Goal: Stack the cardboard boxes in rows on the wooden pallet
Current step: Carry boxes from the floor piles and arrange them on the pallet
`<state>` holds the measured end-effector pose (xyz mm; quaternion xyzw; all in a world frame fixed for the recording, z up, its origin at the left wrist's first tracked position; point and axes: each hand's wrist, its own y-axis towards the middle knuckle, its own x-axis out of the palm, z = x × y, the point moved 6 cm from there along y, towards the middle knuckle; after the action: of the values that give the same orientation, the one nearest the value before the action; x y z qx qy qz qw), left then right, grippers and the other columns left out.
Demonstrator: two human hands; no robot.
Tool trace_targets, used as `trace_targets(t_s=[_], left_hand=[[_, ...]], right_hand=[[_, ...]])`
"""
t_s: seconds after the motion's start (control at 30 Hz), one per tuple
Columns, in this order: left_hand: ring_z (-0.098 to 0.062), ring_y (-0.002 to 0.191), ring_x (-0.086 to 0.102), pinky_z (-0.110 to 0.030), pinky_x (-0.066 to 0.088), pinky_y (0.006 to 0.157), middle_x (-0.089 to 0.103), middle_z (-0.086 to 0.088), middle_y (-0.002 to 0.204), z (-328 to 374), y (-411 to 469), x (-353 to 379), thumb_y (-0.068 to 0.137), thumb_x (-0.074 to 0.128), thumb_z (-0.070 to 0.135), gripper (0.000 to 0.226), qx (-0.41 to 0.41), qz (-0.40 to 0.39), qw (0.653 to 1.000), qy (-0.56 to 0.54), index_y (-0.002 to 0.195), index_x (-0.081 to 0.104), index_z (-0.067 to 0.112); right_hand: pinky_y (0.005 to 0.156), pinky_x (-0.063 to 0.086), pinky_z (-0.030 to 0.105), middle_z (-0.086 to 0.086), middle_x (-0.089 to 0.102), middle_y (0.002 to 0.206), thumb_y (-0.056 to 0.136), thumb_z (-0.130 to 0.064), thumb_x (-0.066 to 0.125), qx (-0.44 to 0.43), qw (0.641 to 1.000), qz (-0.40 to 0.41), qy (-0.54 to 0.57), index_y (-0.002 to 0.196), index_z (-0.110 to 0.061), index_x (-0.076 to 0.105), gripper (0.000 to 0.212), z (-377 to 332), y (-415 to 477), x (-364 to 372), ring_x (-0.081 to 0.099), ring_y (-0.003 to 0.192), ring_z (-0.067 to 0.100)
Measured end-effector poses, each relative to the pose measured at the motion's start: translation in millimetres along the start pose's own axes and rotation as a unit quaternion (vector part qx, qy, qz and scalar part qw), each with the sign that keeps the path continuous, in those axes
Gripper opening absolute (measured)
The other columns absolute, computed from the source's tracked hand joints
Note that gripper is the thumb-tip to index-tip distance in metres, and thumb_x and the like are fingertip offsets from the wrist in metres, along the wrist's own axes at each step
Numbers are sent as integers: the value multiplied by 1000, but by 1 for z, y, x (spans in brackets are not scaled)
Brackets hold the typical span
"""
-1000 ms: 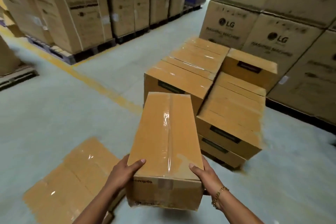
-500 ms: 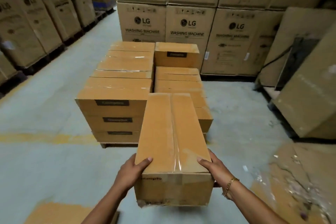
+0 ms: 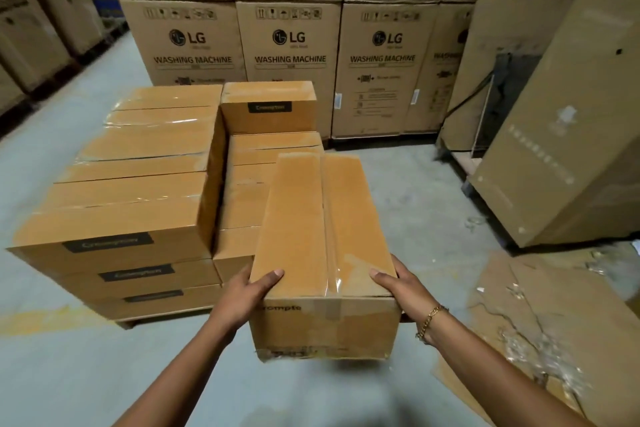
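Holding a long rectangular cardboard box [image 3: 311, 239] at lower centre: left grip [image 3: 247, 293] and right grip [image 3: 403, 288] clasp its near corners, thumbs on the top, fingers out of sight. Clear glossy tape [image 3: 324, 218] runs down its matte brown lid. Stacked boxes [image 3: 131, 184], same shape, sit centre-left on a barely visible wooden pallet [image 3: 126, 323]. Smooth grey concrete floor [image 3: 69, 374] below; printed washing-machine cartons [image 3: 291, 55] across the top.

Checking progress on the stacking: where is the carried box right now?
Head view, lower centre: the box is held between the left hand and right hand, at the near side of the stack's lower right row.
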<state>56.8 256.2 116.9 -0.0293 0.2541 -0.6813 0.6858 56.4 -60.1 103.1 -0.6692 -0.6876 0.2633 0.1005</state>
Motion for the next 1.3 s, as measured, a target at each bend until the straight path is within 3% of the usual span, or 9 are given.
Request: trace_targets(t_s=[0.1,0.2,0.33,0.53,0.67,0.8,0.97,1.2,1.3], left_hand=[[-14,103,63,-44,55,84,69,6,118,31,38,33,78,69,70,70,0,3,1000,-6,134,57,29],[-17,103,64,-37,53,73,69,3,120,53,80,60,86,69,61,60,-3,10,1000,-11,134,58,26],[-21,112,59,-47,51,97,63,-1,137,83,145,90,84,69,64,72,1,30,1000,-1,142,52,24],[-30,136,46,-45,41,107,41,-8,159,132,255,134,85,69,62,94,-12,52,999,-5,158,31,15],[-28,124,54,-45,47,102,50,-7,151,175,313,154,86,70,60,90,-39,53,998,-2,156,36,15],[-19,108,64,-47,55,93,67,4,128,206,365,166,77,69,75,83,-69,71,995,7,141,53,27],[-15,99,65,-47,56,90,70,10,113,239,428,200,83,66,70,55,-87,121,989,7,124,57,35],[-17,99,66,-47,57,88,70,10,110,277,495,261,72,64,77,64,-134,198,969,-58,121,59,36],[-17,99,66,-48,57,89,71,9,110,290,513,278,70,65,76,64,-150,230,956,-101,118,60,34]], right_hand=[[70,58,32,-23,69,116,85,-58,65,-5,1000,2,-10,129,-57,49,48,-21,39,-40,69,103,14],[77,60,37,-25,71,110,88,-52,64,-7,1000,2,-11,123,-59,52,38,-37,79,-72,71,99,13],[86,58,38,-28,70,107,89,-51,64,-2,1000,6,-17,112,-64,54,29,-55,149,-111,70,99,11],[85,51,33,-27,70,109,88,-51,65,-4,999,0,-46,117,-61,55,33,-97,269,-166,68,101,12],[86,50,32,-36,60,106,94,-42,64,-3,998,-8,-56,101,-63,47,28,-138,331,-199,64,96,12],[64,54,28,-31,66,104,94,-44,62,7,997,-42,-64,102,-63,51,23,-173,400,-225,64,71,13],[69,52,28,-22,70,110,94,-45,63,-10,990,-104,-90,126,-53,53,35,-209,503,-257,69,87,11],[72,48,26,-15,71,113,96,-40,60,-31,965,-207,-157,130,-46,54,35,-272,623,-306,67,97,11],[89,55,36,-19,71,111,92,-43,62,-37,952,-238,-188,127,-49,56,36,-298,663,-313,67,103,12]])
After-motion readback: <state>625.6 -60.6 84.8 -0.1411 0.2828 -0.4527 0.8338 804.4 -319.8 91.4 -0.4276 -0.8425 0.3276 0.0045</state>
